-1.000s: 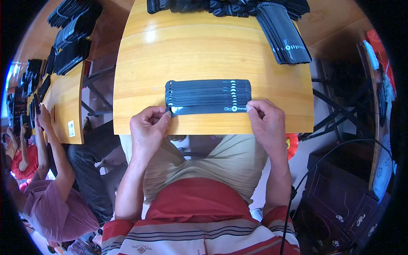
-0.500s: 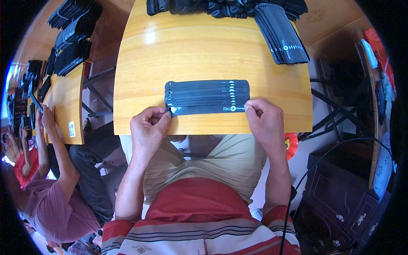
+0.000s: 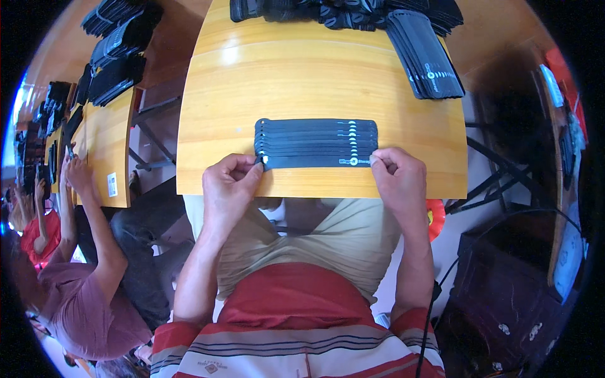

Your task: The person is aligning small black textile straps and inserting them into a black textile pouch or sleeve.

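A fanned stack of flat black straps [image 3: 315,142] lies lengthwise on the wooden table before me, close to its near edge. The straps overlap in steps, with small pale printed marks near their right ends and holes at their left ends. At the front strap's left end, the thumb and fingers of my left hand [image 3: 228,186] are pinched together on its corner. My right hand [image 3: 401,179] pinches the same strap's right end between thumb and curled fingers. The front strap lies flat and straight between both hands.
More black strap bundles [image 3: 309,12] line the far edge of my table [image 3: 302,75]. A fanned pile of straps [image 3: 426,57] rests at the far right. On the left, a co-worker [image 3: 94,296] works at another table [image 3: 113,148] holding black stacks [image 3: 116,79]. A dark cabinet [image 3: 504,290] stands lower right.
The whole view has shifted slightly, so the table, stack and both hands appear a little further right. My hands keep their pinch on the front strap's ends.
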`<state>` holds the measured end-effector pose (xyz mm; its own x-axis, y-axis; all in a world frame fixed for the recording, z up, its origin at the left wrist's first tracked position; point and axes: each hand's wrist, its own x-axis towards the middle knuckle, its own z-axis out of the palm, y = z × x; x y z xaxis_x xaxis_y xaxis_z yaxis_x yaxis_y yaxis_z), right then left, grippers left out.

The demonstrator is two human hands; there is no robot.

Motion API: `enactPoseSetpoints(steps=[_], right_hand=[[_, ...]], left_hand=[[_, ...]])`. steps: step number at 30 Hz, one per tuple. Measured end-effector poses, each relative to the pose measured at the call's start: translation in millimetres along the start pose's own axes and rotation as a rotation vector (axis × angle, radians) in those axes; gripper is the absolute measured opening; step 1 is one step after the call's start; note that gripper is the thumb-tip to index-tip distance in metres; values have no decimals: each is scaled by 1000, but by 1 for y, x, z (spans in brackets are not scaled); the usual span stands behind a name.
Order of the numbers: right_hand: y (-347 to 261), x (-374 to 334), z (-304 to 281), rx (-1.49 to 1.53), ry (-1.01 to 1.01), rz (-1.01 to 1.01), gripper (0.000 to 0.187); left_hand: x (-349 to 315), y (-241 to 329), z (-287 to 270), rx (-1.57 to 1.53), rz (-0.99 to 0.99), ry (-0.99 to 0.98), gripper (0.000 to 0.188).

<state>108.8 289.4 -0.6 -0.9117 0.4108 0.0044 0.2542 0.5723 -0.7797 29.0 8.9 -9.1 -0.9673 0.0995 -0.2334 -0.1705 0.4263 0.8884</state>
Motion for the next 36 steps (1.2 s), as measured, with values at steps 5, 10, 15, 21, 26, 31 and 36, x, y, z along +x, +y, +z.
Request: enactPoseSetpoints(steps=[5,10,15,21,26,31,36], right_hand=[[2,0,1,-6,2,-18,10],[1,-1,1,-17,9,-20,10],[3,0,2,-10,6,-12,9],[4,0,3,-28,11,-32,8],[7,0,4,-17,9,-38,7],[4,1,2,-9,2,-23,7],[3,0,1,-44,0,-25,9]], left_hand=[[-1,2,-1,12,-8,-19,13],[1,-4,1,33,53,2,13],[0,-5,3,33,69,36,13],[-3,0,0,116,129,40,12],[0,-4,0,78,136,11,12],[-2,-4,0,112,150,38,12],[-10,-2,1,228,302,86,11]])
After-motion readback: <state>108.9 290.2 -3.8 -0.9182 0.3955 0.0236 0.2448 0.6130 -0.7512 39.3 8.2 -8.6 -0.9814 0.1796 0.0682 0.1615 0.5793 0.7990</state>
